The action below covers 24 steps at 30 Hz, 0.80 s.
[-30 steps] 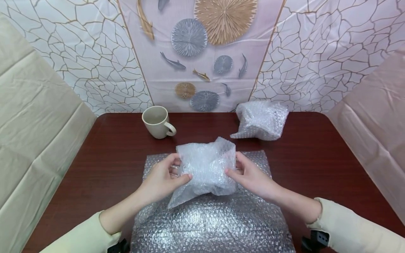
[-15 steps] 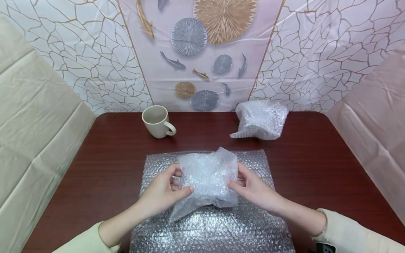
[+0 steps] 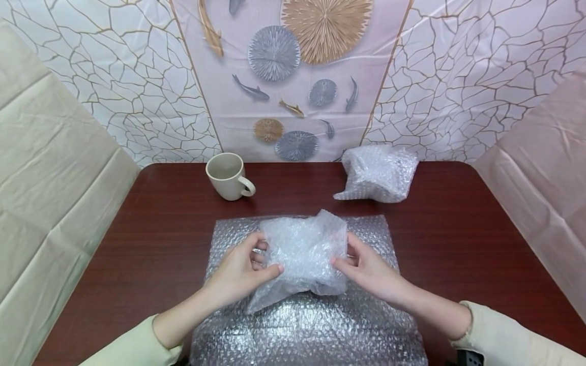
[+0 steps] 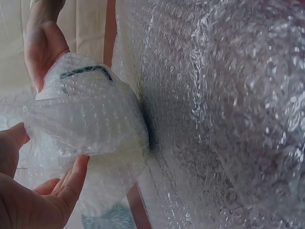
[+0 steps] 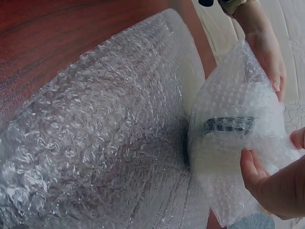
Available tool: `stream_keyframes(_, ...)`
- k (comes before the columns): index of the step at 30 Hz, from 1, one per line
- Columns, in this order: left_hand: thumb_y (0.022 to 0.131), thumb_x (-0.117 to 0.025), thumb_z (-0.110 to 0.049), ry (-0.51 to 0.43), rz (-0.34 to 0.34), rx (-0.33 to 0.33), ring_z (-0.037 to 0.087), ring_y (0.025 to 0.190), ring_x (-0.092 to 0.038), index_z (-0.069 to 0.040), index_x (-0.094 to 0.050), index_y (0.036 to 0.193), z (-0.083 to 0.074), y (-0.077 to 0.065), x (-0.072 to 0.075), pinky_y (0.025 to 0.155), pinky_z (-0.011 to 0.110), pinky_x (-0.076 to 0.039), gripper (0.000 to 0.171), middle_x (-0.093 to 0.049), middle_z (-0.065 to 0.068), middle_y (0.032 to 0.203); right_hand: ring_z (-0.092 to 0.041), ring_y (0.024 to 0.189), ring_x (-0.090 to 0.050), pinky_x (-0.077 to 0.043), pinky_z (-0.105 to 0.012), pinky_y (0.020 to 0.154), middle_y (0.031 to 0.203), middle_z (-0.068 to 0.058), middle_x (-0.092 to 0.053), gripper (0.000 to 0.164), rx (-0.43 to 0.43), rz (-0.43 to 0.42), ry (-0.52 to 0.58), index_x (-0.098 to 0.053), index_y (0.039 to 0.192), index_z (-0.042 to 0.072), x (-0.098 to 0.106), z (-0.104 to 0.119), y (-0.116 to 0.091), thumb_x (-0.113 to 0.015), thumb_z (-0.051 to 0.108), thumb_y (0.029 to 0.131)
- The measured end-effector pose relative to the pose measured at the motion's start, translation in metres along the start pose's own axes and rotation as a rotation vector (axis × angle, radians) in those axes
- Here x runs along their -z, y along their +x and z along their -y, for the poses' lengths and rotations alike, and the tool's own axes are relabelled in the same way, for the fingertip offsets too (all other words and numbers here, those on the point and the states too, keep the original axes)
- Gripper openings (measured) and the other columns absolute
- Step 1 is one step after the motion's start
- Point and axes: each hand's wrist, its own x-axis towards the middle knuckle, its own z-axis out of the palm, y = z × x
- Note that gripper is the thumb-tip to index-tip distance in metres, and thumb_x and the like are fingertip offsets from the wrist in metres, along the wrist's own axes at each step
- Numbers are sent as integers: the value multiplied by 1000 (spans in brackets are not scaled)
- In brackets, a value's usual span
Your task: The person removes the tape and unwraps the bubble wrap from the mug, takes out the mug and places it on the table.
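Both hands hold a bubble-wrapped bundle [image 3: 302,251] from its two sides, above a large sheet of bubble wrap [image 3: 306,330]. My left hand [image 3: 240,269] grips the left side, thumb on the near face and fingers behind. On the right side, my right hand [image 3: 373,269] grips in the same way. Through the wrap of the bundle [image 4: 88,119], the left wrist view shows something pale with a dark curved line. The bundle [image 5: 226,102] also shows a dark band in the right wrist view. What is inside cannot be told.
At the back left of the dark red-brown table [image 3: 137,254] stands an upright cream mug [image 3: 226,178], its handle to the right. A second bubble-wrapped bundle [image 3: 380,173] sits at the back right. Patterned cloth [image 3: 293,81] hangs behind the table.
Both hands have brought the bundle nearer and lower over the sheet, then slightly up and right in the last half second. The mug and the other bundle have stayed put.
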Motion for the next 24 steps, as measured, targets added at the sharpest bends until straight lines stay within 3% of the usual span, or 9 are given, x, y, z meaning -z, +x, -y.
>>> stream_keyframes(16, 72, -78, -27, -35, -11, -50, 13, 85, -62, -16, -52, 116, 1, 17, -9, 73, 27, -53, 52, -58, 2, 107, -37, 112, -55, -46, -45, 92, 136, -25, -42, 59, -7, -60, -37, -31, 140, 9, 9, -7, 11, -59, 19, 89)
stream_keyframes(24, 72, -78, -28, -19, -35, -68, 15, 87, -63, -14, -50, 120, 0, 15, -12, 75, 28, -54, 57, -57, 3, 110, -35, 112, -55, -48, -40, 90, 133, -26, -45, 58, -1, -68, -15, -31, 139, 8, 10, -6, 10, -59, 16, 89)
